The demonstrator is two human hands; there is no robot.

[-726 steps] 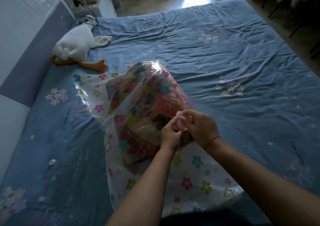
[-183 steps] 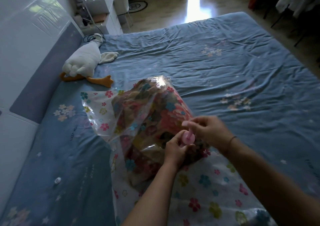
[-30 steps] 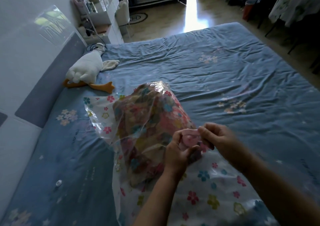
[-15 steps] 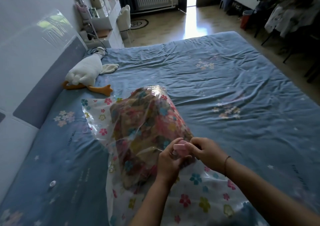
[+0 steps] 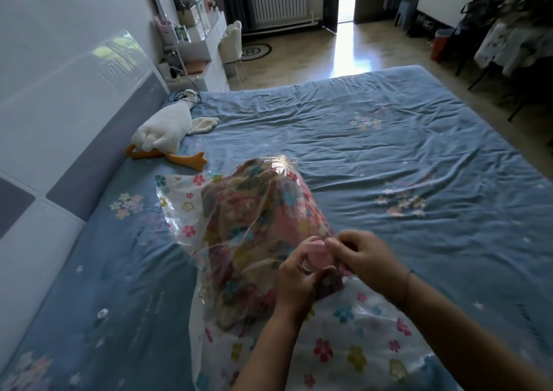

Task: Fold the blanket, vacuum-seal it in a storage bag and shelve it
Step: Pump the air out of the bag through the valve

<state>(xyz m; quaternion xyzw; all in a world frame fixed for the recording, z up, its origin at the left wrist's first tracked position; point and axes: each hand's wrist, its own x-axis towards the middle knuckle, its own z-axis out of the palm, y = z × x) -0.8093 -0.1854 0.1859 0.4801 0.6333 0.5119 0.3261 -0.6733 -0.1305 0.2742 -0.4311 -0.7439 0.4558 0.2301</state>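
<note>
1. The blanket [image 5: 251, 220], bunched into a bundle, was seen inside the storage bag [image 5: 344, 348]. The bag lay on the bed [image 5: 389, 151] right in front of the person, its flowered near end spread flat.
2. The sealing step was judged to be in hand, with the pink valve [image 5: 317, 254] on the bag's upper face being worked by both hands.
3. The valve was gripped from below by the left hand [image 5: 294, 286], fingers and thumb curled round it. It was pinched from the other side by the right hand [image 5: 368, 259], fingertips closed on its edge.
4. The film was seen loose and puffed round the bundle, so the air was judged not yet drawn out.
5. For the next move, a steady hold on the valve base and a square seating of the cap or nozzle were judged to be needed. No pump or vacuum hose was seen.
6. The valve was mostly covered by fingers, and whether it was being opened or closed could not be told.
7. The bag's near end was cut off by the bottom edge, so its zip could not be checked. A small pale disc [image 5: 102, 313] on the sheet to the left was too small to be identified.
</note>
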